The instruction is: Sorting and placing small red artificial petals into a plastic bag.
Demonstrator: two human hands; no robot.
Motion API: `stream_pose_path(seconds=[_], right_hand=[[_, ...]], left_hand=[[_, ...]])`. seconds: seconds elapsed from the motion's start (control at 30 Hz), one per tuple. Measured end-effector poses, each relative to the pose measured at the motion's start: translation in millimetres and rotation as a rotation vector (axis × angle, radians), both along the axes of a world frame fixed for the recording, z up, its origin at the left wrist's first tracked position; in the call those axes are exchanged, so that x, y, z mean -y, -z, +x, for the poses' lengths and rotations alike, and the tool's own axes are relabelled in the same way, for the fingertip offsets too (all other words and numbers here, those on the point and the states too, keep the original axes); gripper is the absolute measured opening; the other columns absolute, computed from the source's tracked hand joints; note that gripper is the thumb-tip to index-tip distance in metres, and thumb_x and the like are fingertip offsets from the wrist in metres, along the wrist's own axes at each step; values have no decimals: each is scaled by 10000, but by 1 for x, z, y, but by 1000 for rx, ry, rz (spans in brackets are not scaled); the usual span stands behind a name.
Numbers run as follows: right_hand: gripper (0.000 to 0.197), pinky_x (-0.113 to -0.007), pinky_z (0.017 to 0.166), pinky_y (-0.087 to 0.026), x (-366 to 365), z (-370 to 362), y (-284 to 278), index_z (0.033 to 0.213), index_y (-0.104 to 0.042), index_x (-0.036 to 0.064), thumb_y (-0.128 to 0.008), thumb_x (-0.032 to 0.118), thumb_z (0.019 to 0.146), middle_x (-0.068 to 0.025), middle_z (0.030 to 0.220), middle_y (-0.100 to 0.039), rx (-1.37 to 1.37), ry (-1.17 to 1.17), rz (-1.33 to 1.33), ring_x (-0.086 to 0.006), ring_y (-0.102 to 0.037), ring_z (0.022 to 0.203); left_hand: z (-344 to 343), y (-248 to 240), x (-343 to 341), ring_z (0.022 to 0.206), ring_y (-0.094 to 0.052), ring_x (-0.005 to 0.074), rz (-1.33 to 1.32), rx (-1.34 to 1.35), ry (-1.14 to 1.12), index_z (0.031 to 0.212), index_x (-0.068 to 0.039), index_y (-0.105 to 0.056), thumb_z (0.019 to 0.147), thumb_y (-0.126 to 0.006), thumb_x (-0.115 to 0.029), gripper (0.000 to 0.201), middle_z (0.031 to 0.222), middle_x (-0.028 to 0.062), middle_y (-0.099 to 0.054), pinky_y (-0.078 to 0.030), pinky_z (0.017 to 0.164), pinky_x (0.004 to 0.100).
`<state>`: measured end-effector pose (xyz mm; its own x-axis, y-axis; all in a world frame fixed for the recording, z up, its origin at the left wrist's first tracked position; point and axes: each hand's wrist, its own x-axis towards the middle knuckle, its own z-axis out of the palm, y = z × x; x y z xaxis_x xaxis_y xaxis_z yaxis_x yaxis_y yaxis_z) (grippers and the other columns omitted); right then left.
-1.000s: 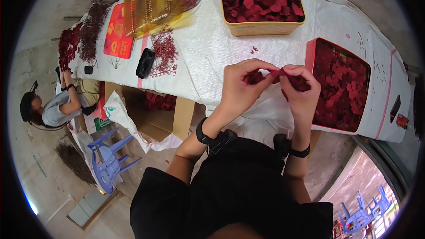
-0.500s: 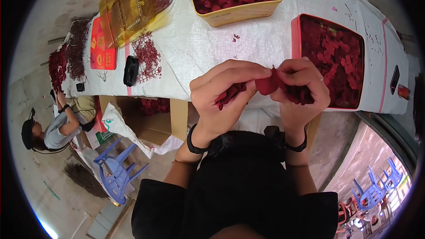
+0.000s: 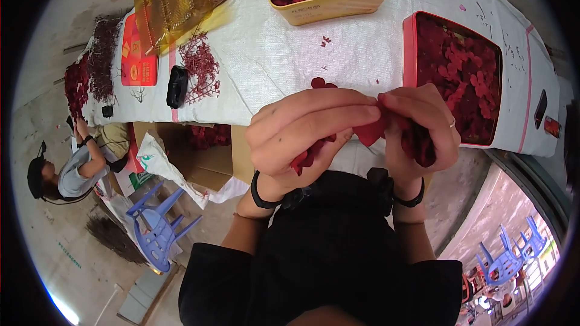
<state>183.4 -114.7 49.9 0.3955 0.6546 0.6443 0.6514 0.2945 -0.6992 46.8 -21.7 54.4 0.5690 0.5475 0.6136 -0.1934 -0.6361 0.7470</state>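
Observation:
Above the near edge of the table, my left hand (image 3: pixel 296 127) and my right hand (image 3: pixel 430 124) meet at the fingertips. Both pinch a dark red artificial petal (image 3: pixel 370 133) between them. More red petals (image 3: pixel 308 156) are tucked in my left palm and poke out below the fingers. A further bunch of petals (image 3: pixel 418 146) is held in my curled right fingers. Just beyond my left hand, a rounded red petal (image 3: pixel 321 83) shows, partly hidden by the knuckles. A red-rimmed tin (image 3: pixel 410 54) full of petals stands right of my right hand.
A yellow tin (image 3: pixel 335 12) of petals stands at the back. On the left lie a black object (image 3: pixel 177 86), thin red stems (image 3: pixel 200 69), a red box (image 3: pixel 138 63) and yellow plastic trays (image 3: pixel 172 9). Below are a cardboard box (image 3: pixel 208 169) and blue chair (image 3: pixel 156 229); another person (image 3: pixel 75 172) works far left.
My hands have turned and stay pinched together, with the petal between them now lower and partly covered. A rounded red petal has come into sight beyond my left hand. The view has shifted slightly.

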Motion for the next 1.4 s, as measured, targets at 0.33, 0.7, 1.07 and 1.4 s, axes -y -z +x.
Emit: stream_pose_path(seconds=[0.33,0.7,1.07,1.4], right_hand=[[289,-267,564,-454,-8,-5,-8,866,-613,5,-786,12,635,-132,787,-650,32,-48,66,-202,-593,625],[286,-283,532,-438,11,-23,-26,855,-589,47,-804,69,668,-95,792,-622,7,-111,7,-185,-552,607],[261,-269,496,-457,22,-27,-22,824,-652,31,-784,-26,606,-69,805,-622,13,-69,28,-195,-573,592],[288,-257,491,-471,30,-39,-27,835,-675,41,-796,-15,579,-57,800,-620,15,-46,27,-181,-584,607]], left_hand=[[-2,-8,-8,745,-666,228,4,4,-23,860,49,-662,755,-657,21,109,836,179,-674,-533,662,285],[-25,-23,-3,563,-631,206,185,-50,14,811,16,-667,841,-608,-32,82,779,162,-677,-460,492,254],[-23,-10,5,649,-634,185,-117,48,167,916,-20,-692,696,-665,55,234,893,116,-675,-502,566,251],[-32,-18,21,683,-647,188,-85,26,83,933,-26,-687,708,-702,-3,227,890,107,-675,-504,575,262]])
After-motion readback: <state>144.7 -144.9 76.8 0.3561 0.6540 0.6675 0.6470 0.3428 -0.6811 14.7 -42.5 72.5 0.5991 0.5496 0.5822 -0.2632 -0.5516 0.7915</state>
